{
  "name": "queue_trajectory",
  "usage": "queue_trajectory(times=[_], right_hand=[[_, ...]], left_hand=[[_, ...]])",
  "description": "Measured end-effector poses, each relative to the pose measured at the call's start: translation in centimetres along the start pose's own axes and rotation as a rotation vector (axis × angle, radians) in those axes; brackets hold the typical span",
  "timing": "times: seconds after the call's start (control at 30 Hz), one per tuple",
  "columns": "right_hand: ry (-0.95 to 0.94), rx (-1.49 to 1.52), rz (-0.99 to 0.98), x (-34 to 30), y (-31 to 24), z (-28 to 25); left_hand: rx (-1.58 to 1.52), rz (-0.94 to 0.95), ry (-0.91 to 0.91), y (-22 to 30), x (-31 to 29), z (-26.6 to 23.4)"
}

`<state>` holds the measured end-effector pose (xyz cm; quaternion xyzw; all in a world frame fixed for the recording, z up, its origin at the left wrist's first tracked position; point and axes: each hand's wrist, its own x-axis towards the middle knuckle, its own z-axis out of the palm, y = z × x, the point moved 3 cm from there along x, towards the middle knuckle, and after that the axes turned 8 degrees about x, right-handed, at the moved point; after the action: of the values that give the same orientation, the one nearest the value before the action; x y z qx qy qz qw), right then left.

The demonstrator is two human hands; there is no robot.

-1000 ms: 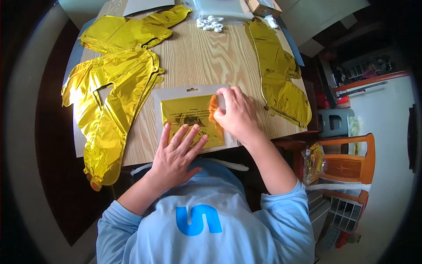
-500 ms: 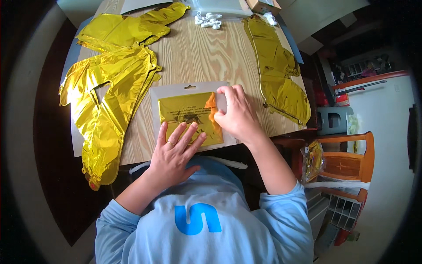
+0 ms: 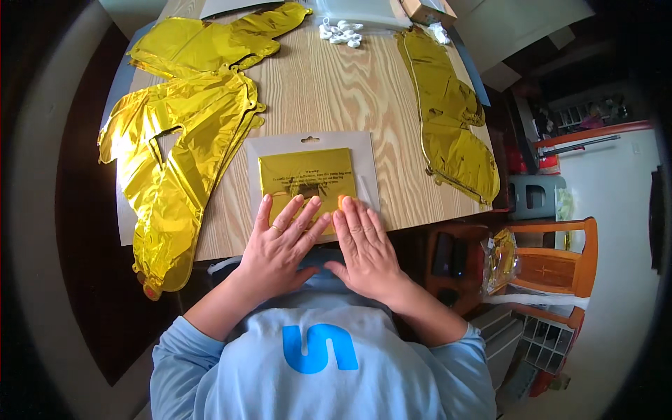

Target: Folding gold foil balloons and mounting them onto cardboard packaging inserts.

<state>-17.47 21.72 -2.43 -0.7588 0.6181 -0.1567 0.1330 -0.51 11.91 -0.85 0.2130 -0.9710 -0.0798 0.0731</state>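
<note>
A flat, clear plastic bag (image 3: 365,150) with a hang hole at its top lies at the table's near edge. Inside shows a folded gold foil sheet (image 3: 301,161), seen under small dark print. My left hand (image 3: 280,241) lies open, fingers spread across the lower left part of the bag. Beside it my right hand (image 3: 364,245) rests with fingers stretched out over the lower right corner. A small orange piece (image 3: 341,202) peeks out at its index fingertip; the rest is hidden beneath the fingers. Neither hand grips anything.
Large gold foil balloons (image 3: 189,133), flat and uninflated, cover the table's left side. Another foil balloon (image 3: 448,112) lies along the right edge. Small white ties (image 3: 341,33), clear plastic sheets (image 3: 364,12) and a cardboard box (image 3: 428,10) are at the back. A wooden chair (image 3: 584,259) stands at right.
My right hand has come down from the bag's upper right side to its lower right corner and flattened. The larger orange patch at the right side is now mostly out of sight.
</note>
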Motion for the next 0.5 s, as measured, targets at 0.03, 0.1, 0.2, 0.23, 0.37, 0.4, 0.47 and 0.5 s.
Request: queue_trajectory(times=[0.03,0.1,0.2,0.23,0.37,0.4,0.47,0.5], right_hand=[[0.005,0.022,0.016,0.0,0.1,-0.2],[0.001,0.024,0.07,-0.6,0.2,-0.5],[-0.015,0.121,0.071,-1.1,0.3,-1.8],[0.05,0.233,0.035,-1.2,0.7,-2.8],[0.381,0.463,0.138,-1.7,4.4,-8.1],[0.377,0.497,0.233,-1.4,5.1,-9.5],[0.123,0.635,0.374,-0.4,6.7,-11.8],[-0.028,0.732,0.452,-0.3,7.6,-12.2]], left_hand=[[-0.014,-0.016,0.006,-0.2,-0.2,0.0],[-0.041,-0.047,0.023,-0.6,-1.0,0.0],[0.147,-0.034,0.099,-1.0,-1.7,1.3],[0.222,-0.019,0.145,-1.1,-1.8,1.6],[0.001,0.155,0.281,0.4,-4.4,1.6],[0.006,0.233,0.385,1.3,-4.1,0.9],[0.008,0.381,0.483,2.9,-2.8,-0.8],[0.014,0.458,0.534,3.6,-2.2,-1.7]])
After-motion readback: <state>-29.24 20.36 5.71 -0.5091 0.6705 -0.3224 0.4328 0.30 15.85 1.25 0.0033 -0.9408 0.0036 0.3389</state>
